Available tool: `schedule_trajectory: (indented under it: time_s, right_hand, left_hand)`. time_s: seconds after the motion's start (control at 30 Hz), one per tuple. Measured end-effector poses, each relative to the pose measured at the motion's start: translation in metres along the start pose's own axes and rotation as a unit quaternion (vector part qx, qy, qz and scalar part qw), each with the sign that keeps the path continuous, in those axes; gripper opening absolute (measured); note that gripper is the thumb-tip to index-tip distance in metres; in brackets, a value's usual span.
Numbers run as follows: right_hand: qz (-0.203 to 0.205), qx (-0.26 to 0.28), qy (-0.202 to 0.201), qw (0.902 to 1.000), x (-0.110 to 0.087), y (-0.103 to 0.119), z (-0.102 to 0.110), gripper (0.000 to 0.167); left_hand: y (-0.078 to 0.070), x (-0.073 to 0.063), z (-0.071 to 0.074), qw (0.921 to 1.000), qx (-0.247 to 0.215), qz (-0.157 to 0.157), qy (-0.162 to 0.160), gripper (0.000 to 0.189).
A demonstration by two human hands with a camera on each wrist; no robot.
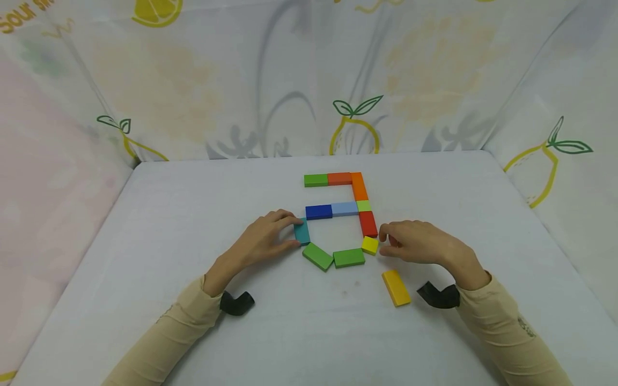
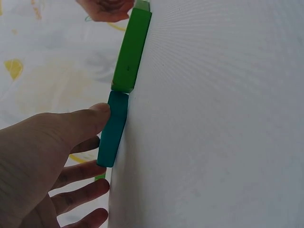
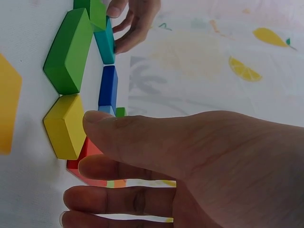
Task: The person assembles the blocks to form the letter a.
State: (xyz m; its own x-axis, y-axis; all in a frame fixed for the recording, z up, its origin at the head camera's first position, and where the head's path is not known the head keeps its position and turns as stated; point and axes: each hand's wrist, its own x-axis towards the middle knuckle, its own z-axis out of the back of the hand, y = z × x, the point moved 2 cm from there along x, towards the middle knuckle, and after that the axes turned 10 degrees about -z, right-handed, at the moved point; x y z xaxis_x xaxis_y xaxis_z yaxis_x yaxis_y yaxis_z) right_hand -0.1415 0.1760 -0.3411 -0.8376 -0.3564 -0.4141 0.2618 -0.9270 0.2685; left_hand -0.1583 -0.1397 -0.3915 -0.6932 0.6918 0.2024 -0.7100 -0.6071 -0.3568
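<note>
A teal block [image 1: 301, 231] lies at the left of a ring of flat coloured blocks. My left hand [image 1: 263, 236] holds it between thumb and index finger; in the left wrist view the thumb rests against the teal block [image 2: 113, 130] and the other fingers spread apart. Touching its near end is a green block [image 1: 317, 257], with a second green block [image 1: 349, 258] to the right. Beside the small yellow block [image 1: 369, 245] is my right hand [image 1: 420, 241], holding nothing. In the right wrist view its thumb overlaps the edge of the yellow block [image 3: 65, 126].
Dark blue [image 1: 318, 212], light blue [image 1: 344, 209], lime [image 1: 363, 206] and red [image 1: 368, 224] blocks close the ring. Above stand orange [image 1: 359, 186], red-orange [image 1: 340, 179] and green [image 1: 316, 180] blocks. A yellow-orange block [image 1: 396, 288] lies apart, nearer the front.
</note>
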Motion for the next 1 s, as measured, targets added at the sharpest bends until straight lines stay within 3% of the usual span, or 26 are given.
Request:
schedule_trajectory:
  time_s: [1.0]
  right_hand:
    - [0.012, -0.012, -0.017, 0.9997, 0.0002, 0.0005, 0.0001, 0.023]
  left_hand:
    - [-0.0012, 0.0, -0.0005, 1.0, 0.002, -0.004, 0.0, 0.042]
